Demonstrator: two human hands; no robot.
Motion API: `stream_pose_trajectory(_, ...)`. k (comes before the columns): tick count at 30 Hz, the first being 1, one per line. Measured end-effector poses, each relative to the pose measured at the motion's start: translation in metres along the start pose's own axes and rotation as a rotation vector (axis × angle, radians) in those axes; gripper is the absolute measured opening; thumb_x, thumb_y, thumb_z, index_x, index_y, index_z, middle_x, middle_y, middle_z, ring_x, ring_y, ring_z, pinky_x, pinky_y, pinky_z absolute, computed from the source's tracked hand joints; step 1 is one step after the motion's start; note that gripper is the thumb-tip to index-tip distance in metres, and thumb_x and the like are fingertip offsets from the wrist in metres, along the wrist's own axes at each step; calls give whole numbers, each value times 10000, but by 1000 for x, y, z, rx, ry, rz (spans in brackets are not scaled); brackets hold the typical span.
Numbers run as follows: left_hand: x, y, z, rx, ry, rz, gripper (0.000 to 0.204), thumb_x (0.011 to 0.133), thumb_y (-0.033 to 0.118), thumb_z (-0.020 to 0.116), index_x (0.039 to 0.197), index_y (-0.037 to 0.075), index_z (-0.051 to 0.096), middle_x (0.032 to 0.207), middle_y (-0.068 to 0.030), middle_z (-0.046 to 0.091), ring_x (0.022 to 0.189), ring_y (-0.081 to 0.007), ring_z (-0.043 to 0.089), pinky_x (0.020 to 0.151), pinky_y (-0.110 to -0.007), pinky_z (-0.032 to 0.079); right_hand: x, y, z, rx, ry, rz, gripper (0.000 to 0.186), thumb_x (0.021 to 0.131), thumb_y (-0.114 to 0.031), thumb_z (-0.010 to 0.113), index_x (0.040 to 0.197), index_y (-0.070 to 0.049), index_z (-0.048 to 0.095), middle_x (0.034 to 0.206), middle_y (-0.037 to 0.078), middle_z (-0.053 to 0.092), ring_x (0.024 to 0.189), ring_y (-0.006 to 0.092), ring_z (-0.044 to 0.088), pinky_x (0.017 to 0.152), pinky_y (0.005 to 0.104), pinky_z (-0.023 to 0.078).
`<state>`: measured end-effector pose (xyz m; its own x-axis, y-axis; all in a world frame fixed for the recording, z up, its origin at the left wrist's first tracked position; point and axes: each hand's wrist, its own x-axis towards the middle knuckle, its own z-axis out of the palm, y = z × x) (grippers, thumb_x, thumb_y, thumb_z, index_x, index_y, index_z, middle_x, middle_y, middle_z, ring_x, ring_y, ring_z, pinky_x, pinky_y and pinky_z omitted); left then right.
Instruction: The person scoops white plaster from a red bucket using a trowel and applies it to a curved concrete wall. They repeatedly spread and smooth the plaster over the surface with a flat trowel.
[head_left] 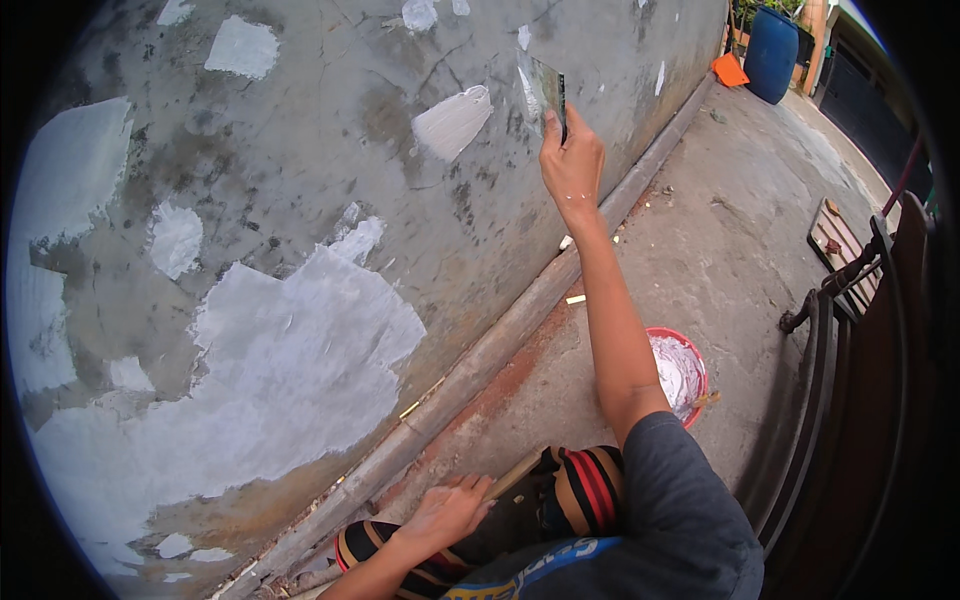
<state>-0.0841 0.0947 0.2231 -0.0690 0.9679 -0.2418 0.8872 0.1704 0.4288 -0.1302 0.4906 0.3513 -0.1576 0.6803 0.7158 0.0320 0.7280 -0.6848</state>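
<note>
My right hand (573, 165) is raised to the grey wall, closed round a putty knife (548, 88). The knife's thin blade is tilted against the wall beside a small white smear. Left of the blade is a fresh patch of white filler (453, 122). Down by my lap, my left hand (450, 512) is closed at the end of a dark flat plate with a tan edge (516, 476). Its fingertips are partly hidden, and the plate lies across my striped trousers.
White filler (300, 340) covers much of the lower wall (500, 220). A red bucket (704, 385) of white paste with a stick stands right of my arm. A dark bench (850, 400) lines the right side. Farther off are a blue barrel (773, 55) and an orange dustpan-like piece (730, 70).
</note>
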Motion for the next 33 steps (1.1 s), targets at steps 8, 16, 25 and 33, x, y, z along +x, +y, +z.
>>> stream_pose_trajectory(8, -4, -3, 1, 23, 56, -24, 329, 897, 219, 622, 1149, 21, 545, 990, -169, 621, 929, -362, 641, 749, -439, 541, -39, -22, 40, -49, 74, -230, 265, 915, -101, 603, 1143, 17, 667, 663, 171, 602, 553, 257, 548, 544, 362, 420)
stream_pose_trajectory(16, 8, -3, 9, -10, -39, 1, 305, 904, 226, 621, 1108, 15, 535, 977, -171, 608, 949, -365, 634, 726, -436, 549, -99, -81, 45, 121, -98, -470, 413, 833, -3, 642, 1244, 25, 617, 891, 162, 687, 729, 256, 614, 636, 353, 497)
stream_pose_trajectory(25, -11, -2, 0, 18, -27, -59, 361, 901, 248, 625, 1178, 30, 548, 1033, -157, 619, 978, -352, 637, 742, -437, 549, -71, -75, 79, -46, 110, -491, 557, 781, -14, 686, 1314, 67, 548, 1156, 231, 659, 864, 298, 619, 727, 331, 538)
stream_pose_trajectory(33, -18, -12, 8, -1, -18, -47, 319, 914, 249, 615, 1121, 25, 524, 1000, -170, 615, 985, -359, 630, 742, -440, 552, -104, -99, 39, 182, -232, -476, 471, 834, -22, 671, 1281, 87, 572, 990, 252, 695, 729, 222, 618, 682, 310, 520)
